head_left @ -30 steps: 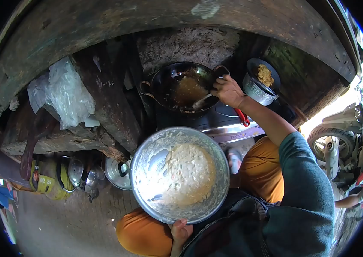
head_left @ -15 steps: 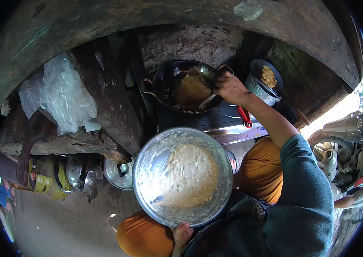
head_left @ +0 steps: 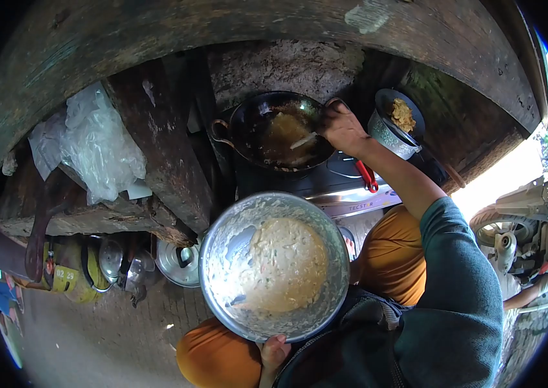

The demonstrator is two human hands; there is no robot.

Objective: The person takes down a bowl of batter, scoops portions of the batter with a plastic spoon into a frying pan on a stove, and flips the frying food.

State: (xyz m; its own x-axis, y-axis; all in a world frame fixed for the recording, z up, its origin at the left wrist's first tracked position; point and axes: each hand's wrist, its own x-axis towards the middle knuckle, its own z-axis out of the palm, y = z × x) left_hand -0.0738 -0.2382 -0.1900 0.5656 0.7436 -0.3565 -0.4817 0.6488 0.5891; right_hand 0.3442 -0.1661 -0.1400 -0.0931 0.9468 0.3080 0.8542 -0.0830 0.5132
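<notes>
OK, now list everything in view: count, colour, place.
Mixing bowl: 1, silver, lower centre
Batter: 1, pale, in bowl
Stove: 1, dark, centre
Wok: 1, black, on stove
Liquid: 1, brown, in wok
Utensil: 1, pale, in wok
Pot: 1, grey, right of wok
Dish: 1, dark, on pot
Food heap: 1, golden, in dish
Small object: 1, red, stove edge
Plastic: count unclear, clear, upper left
Beam: 1, brown, top
Lid: 1, silver, left of bowl
Motorbike: 1, greyish, far right
Trouser legs: 2, orange, bottom
Sleeve: 1, teal, lower right
Left-hand grip: 1, bare, on bowl rim
Right-hand grip: 1, bare, on utensil
</notes>
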